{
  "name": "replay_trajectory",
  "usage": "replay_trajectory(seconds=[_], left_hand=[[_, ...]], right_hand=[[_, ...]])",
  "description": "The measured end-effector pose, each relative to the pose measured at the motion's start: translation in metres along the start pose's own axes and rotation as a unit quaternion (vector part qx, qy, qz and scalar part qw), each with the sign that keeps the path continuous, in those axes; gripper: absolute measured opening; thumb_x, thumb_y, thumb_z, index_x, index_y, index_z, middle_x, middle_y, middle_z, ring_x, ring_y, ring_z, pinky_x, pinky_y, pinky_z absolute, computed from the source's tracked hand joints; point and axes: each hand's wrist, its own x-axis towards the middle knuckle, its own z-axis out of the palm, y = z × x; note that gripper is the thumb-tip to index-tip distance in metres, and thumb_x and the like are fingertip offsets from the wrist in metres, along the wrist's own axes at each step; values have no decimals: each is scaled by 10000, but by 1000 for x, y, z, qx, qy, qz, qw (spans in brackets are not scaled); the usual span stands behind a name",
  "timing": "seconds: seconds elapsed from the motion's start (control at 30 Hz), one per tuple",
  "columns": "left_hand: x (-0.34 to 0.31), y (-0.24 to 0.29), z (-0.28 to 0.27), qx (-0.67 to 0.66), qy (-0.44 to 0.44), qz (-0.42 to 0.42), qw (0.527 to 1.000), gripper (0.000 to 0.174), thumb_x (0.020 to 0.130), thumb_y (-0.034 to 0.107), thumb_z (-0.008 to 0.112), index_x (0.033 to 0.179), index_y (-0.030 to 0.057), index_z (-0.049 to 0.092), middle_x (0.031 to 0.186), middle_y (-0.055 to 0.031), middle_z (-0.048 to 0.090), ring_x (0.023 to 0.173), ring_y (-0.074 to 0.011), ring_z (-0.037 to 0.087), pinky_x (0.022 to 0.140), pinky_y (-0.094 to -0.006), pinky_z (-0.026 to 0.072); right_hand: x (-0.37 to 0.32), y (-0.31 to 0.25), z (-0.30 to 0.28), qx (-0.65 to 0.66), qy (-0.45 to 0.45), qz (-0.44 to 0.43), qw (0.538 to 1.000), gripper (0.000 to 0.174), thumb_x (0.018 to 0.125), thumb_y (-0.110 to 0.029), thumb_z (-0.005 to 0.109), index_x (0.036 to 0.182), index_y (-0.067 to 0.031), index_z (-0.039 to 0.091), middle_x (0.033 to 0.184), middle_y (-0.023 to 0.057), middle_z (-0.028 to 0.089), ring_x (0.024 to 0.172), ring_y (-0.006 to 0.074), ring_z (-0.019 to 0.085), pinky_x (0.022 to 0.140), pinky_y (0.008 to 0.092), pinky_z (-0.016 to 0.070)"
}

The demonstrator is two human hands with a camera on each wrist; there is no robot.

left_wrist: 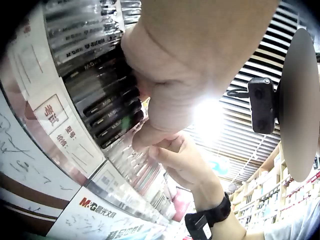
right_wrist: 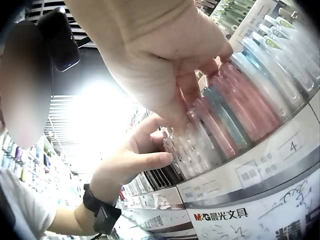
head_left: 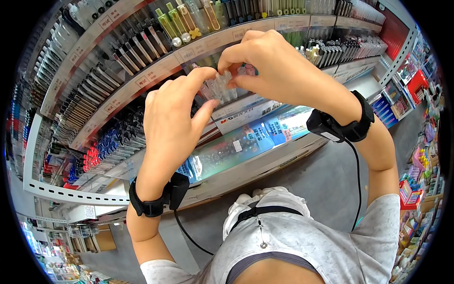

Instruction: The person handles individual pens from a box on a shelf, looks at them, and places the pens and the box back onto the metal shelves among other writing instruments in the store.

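On curved shelf [head_left: 235,107]: slender, clear plastic pens [head_left: 224,89], upright; left hand [head_left: 172,111], curled round them; right hand [head_left: 279,64], apparently pinching their tops.

Pens [head_left: 222,89] are standing in rows on a tiered shelf [head_left: 161,70] before the person.
Labels [head_left: 145,81] are running along the tier edges; the left hand [head_left: 168,111] and right hand [head_left: 274,59] are reaching into the front row from either side. A panel [head_left: 220,163] is lying below that row, the floor [head_left: 302,175] is spreading beneath, and more goods [head_left: 411,191] are sitting to the right.
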Motion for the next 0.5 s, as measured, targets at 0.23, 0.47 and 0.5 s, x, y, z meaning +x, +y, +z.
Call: replay_trajectory(seconds=[0.23,0.47,0.5], left_hand=[[1,2,-2,-22,-17,-34,999,382,751,156,712,1105,169,569,783,-39,595,805,-230,574,723,-364,372],[3,3,-2,-27,23,4,999,506,689,56,720,1168,111,568,722,-79,537,655,-209,533,618,-312,430],[0,4,-1,-33,25,-7,999,509,699,52,718,1181,104,561,741,-76,554,672,-198,548,637,-300,442]], right_hand=[[0,3,1,31,3,11,999,106,736,-86,695,837,-78,664,741,34,664,763,217,589,681,327,475],[1,8,-6,13,30,-22,999,106,765,-99,689,863,-69,666,756,40,666,754,187,599,665,307,477],[1,6,-8,93,10,5,996,111,782,-89,678,888,-61,665,762,48,667,744,175,607,659,297,477]])
